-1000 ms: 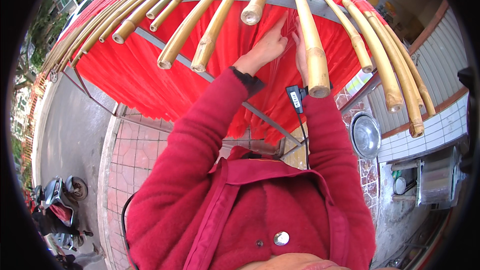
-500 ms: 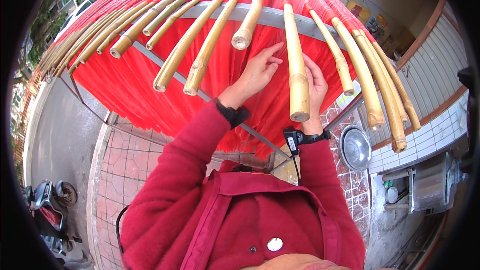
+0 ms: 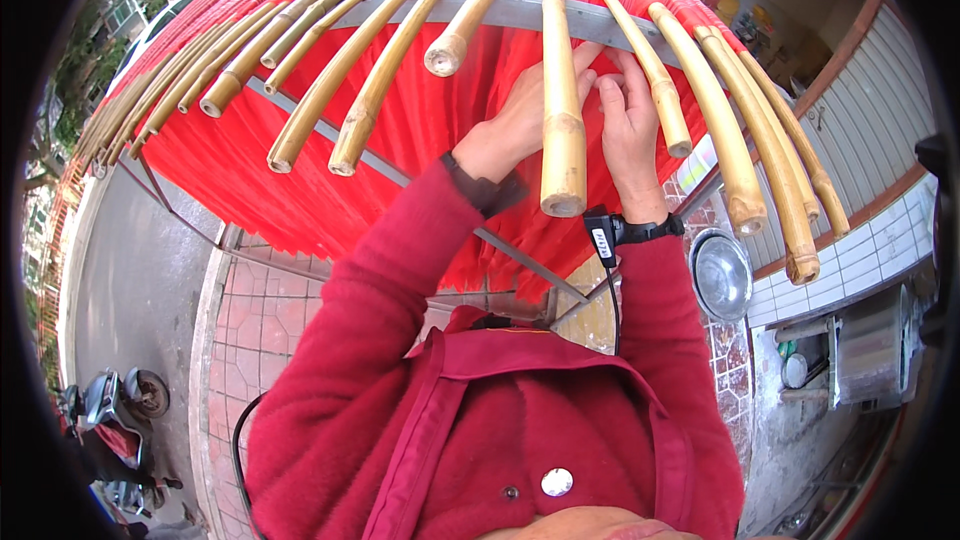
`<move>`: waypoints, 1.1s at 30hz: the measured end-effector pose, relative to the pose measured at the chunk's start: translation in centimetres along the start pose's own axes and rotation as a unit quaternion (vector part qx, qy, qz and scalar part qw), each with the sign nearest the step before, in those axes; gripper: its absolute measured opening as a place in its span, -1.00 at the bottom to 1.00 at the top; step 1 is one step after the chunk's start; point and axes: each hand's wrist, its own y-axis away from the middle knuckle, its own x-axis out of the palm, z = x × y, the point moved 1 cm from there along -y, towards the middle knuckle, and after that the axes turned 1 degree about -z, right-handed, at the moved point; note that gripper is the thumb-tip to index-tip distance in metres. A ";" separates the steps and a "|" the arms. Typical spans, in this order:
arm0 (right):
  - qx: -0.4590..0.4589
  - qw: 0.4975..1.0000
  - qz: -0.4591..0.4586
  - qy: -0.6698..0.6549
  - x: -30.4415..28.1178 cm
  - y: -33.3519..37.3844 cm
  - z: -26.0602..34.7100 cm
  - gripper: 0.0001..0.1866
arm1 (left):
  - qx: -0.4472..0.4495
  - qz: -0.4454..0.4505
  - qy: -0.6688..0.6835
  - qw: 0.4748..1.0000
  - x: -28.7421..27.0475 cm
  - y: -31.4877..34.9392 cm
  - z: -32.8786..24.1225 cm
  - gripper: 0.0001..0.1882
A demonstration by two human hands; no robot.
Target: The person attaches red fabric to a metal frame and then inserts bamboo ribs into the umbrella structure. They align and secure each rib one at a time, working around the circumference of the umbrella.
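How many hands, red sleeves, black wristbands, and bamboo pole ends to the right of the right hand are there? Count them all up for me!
Hands: 2, left hand and right hand
Red sleeves: 2
Black wristbands: 2
Bamboo pole ends right of the right hand: 5
Total: 11
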 end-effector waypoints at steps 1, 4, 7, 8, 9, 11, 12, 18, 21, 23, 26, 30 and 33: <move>-0.042 0.998 -0.018 0.035 0.0 -0.3 -0.1 -0.50 | -0.006 0.016 -0.023 1.000 0.0 -0.3 0.2 -0.64; -0.021 0.994 0.010 0.106 -0.5 -0.5 -0.3 -0.47 | 0.026 0.008 -0.068 0.997 -0.1 -1.1 0.3 -0.64; -0.009 0.988 0.012 0.153 -0.8 -0.4 -0.1 -0.45 | 0.043 0.030 -0.140 0.989 -0.1 -1.9 0.4 -0.71; 0.002 0.986 0.015 0.167 -0.8 -0.3 0.0 -0.45 | 0.053 0.037 -0.156 0.986 -0.1 -2.2 0.5 -0.73; 0.008 0.985 0.012 0.170 -0.8 -0.3 0.1 -0.45 | 0.051 0.050 -0.174 0.982 0.1 -2.5 0.7 -0.72; 0.022 0.985 0.007 0.172 -0.8 -0.2 0.5 -0.44 | 0.037 0.083 -0.212 0.973 0.4 -3.1 1.2 -0.72; 0.025 0.984 0.007 0.178 -0.7 -0.2 0.6 -0.44 | 0.031 0.097 -0.237 0.966 0.6 -3.2 1.4 -0.74; 0.079 0.984 0.012 0.158 -0.9 -0.7 1.3 -0.41 | -0.021 0.095 -0.350 0.932 0.5 -3.2 2.0 -0.73; 0.079 0.989 0.004 0.128 -0.6 -0.6 1.2 -0.41 | -0.056 0.104 -0.382 0.917 -0.1 -2.4 1.8 -0.71; 0.094 0.993 0.001 0.073 0.1 -0.2 0.9 -0.42 | -0.035 0.090 -0.355 0.930 -0.4 -2.0 1.6 -0.71; 0.037 0.999 -0.027 -0.007 1.7 0.2 0.6 -0.43 | -0.026 0.086 -0.318 0.944 -0.7 -1.6 1.5 -0.71; -0.019 0.997 -0.062 -0.043 3.4 0.0 0.1 -0.49 | -0.014 0.073 -0.239 0.968 -0.7 -1.4 1.6 -0.71; -0.081 0.986 -0.123 -0.081 4.5 -1.1 -0.1 -0.62 | -0.049 0.091 -0.216 0.971 -0.8 -1.4 2.1 -0.72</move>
